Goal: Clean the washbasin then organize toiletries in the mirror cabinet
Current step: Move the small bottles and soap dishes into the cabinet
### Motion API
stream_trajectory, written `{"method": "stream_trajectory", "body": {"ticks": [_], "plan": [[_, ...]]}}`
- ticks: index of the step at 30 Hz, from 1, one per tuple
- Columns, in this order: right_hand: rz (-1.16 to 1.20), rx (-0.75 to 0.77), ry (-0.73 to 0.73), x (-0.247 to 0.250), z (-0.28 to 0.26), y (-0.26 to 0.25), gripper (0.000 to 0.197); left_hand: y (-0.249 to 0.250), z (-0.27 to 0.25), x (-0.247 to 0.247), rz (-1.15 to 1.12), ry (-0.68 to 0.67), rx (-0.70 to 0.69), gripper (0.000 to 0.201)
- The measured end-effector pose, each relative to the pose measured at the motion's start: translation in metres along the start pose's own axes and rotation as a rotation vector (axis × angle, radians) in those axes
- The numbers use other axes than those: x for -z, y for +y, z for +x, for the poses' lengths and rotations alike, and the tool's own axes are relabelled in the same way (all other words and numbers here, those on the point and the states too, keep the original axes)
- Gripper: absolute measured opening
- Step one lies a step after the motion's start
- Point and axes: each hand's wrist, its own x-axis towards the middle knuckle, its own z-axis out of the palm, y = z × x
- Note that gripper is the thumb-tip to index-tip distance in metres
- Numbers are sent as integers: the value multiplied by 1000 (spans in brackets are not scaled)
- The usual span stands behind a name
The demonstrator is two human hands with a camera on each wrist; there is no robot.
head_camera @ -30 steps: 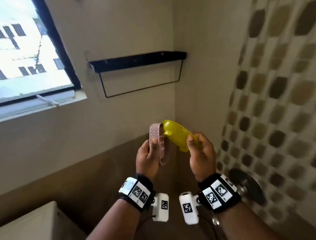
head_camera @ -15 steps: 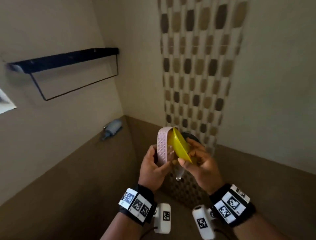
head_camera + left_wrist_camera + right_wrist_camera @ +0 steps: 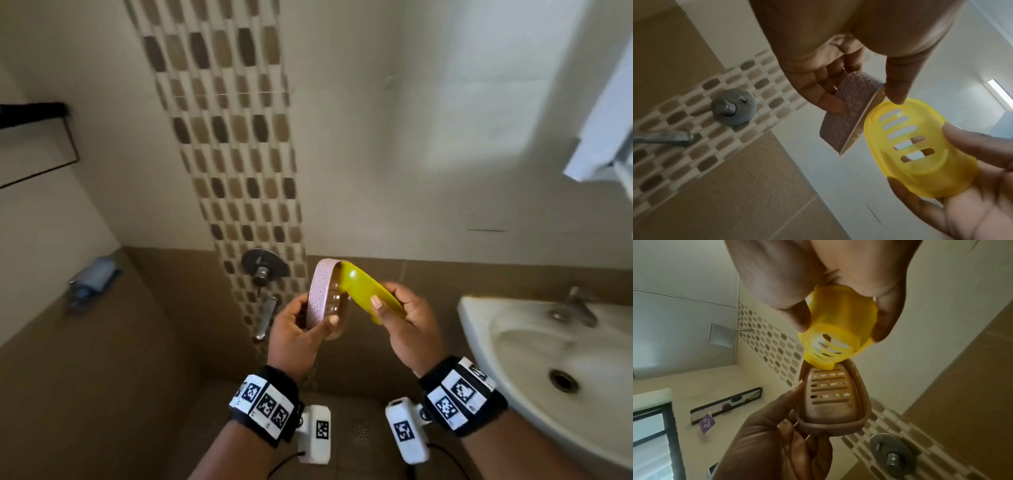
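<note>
My left hand [image 3: 301, 325] grips a pink soap dish [image 3: 322, 294] held on edge, its textured underside toward me. From the right wrist, the pink soap dish [image 3: 830, 400] shows its slotted inner tray. My right hand [image 3: 397, 308] pinches a yellow slotted soap tray [image 3: 366, 291] by its sides; its top end touches the pink dish's top rim. The left wrist view shows the yellow tray [image 3: 920, 152] with the pink dish [image 3: 851, 113] just left of it. The white washbasin [image 3: 486, 325] stands at the right, with its tap [image 3: 579, 305] at the back.
A shower valve [image 3: 263, 267] and spout [image 3: 265, 318] are on the tiled strip straight ahead. A black wall shelf [image 3: 30, 113] hangs at the left. A blue-grey object [image 3: 92, 277] lies on the left wall's ledge. A white cabinet corner [image 3: 606, 130] juts in at upper right.
The view has swung right from the window wall to the shower wall and washbasin. Both hands have kept hold of the two soap dishes, still touching at their top ends.
</note>
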Motion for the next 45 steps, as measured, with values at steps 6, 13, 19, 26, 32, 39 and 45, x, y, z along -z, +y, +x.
{"method": "stream_trajectory", "body": {"ticks": [6, 13, 19, 26, 32, 39, 45], "plan": [[-84, -94, 80, 96, -24, 0, 20, 10, -21, -96, -10, -84, 10, 44], [-165, -215, 102, 214, -59, 25, 15, 9, -72, -207, 22, -107, 60, 53], [-120, -256, 3, 275, -81, 10, 24, 30, -110, -259, 43, -68, 116, 67], [-84, -212, 43, 318, -101, -15, 29, 63, -137, -293, 110, -68, 78, 54], [-91, -141, 201, 357, -126, -50, 15, 98, -150, -321, 66, -107, -18, 53], [-274, -17, 224, 403, -142, -60, 15, 119, -165, -353, 111, -112, -136, 55], [-438, 167, 202, 451, -114, -43, 18, 122, -148, -407, 100, -109, -103, 52]]}}
